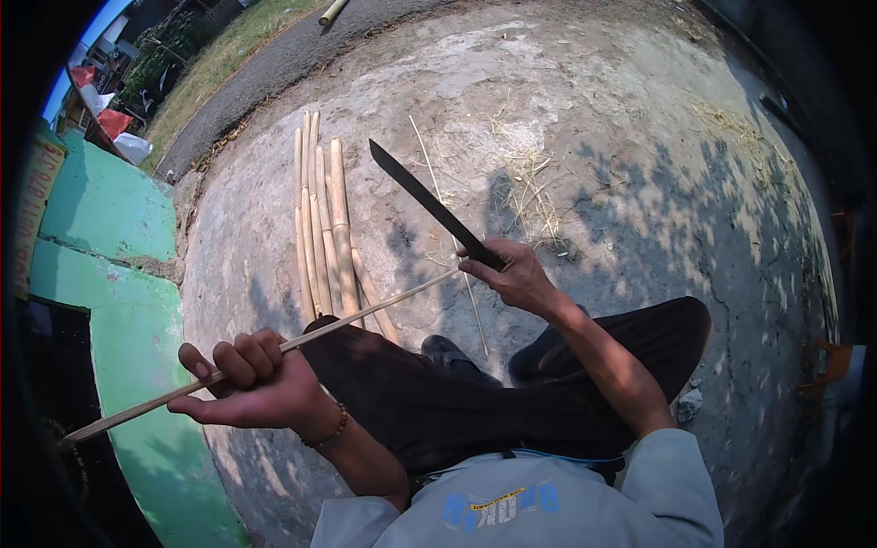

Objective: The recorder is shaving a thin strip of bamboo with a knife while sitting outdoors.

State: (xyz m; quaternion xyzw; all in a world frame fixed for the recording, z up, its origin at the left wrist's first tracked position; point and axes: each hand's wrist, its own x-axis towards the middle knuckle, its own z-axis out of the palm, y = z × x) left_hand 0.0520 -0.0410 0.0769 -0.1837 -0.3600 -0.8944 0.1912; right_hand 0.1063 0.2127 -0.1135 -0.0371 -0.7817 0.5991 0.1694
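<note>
A long, thin bamboo strip [375,307] slants across in front of me, from the lower left up to the middle. My left hand [260,388] is palm up, its fingers curled round the strip near my left knee. In my right hand [519,279] is a machete [422,201] with a dark blade pointing up and to the left; its handle is mostly hidden by the hand. The strip's far end meets the fingers of my right hand, close to the base of the blade. Whether those fingers also pinch the strip is unclear.
Several bamboo poles [340,210] lie side by side on the concrete ground beyond my left knee. A thin strip [472,306] lies near my shoes. Pale shavings [534,187] are scattered farther off. A green wall [137,320] stands at the left, an orange object [833,363] at the right edge.
</note>
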